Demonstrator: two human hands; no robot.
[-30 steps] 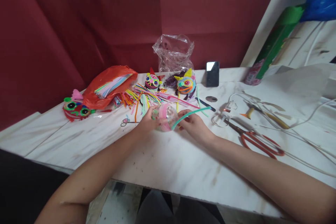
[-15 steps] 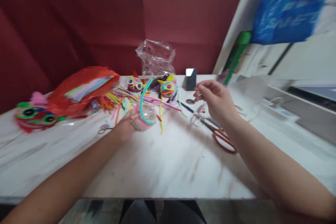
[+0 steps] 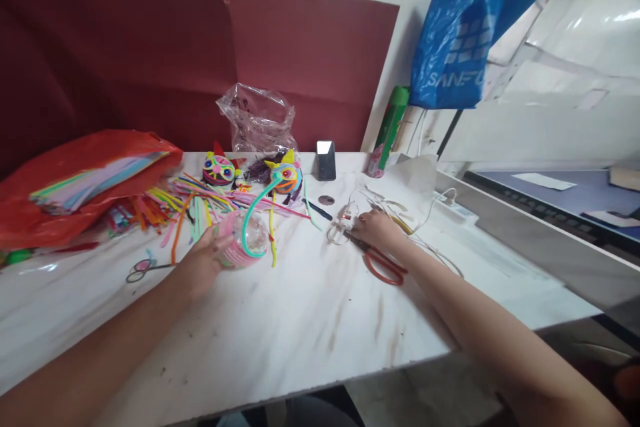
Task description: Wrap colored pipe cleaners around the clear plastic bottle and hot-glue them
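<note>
My left hand (image 3: 200,260) is closed around the side of a clear round plastic piece (image 3: 233,240) wound with pink strands. A teal pipe cleaner (image 3: 246,230) curves up from its clear end, the upper tip free. Over on the right, my right hand (image 3: 376,227) rests low on the table among white cables (image 3: 440,255), fingers curled down; what they grip is hidden. Just in front of it lie scissors (image 3: 385,273) with red-orange handles, partly under the hand. A small white and red item (image 3: 347,218) lies by its fingertips.
Colourful pipe cleaners (image 3: 200,197) lie beside a red bag (image 3: 100,213) and small scissors (image 3: 143,268). Two decorated heads, one multicoloured (image 3: 219,169) and one with yellow ears (image 3: 287,177), stand behind. A phone (image 3: 326,161), green can (image 3: 391,127) and power strip (image 3: 450,210) are farther right.
My right hand has come down from the air onto the table by the scissors and cables. My left hand still holds the pink-wound piece. The view has turned right.
</note>
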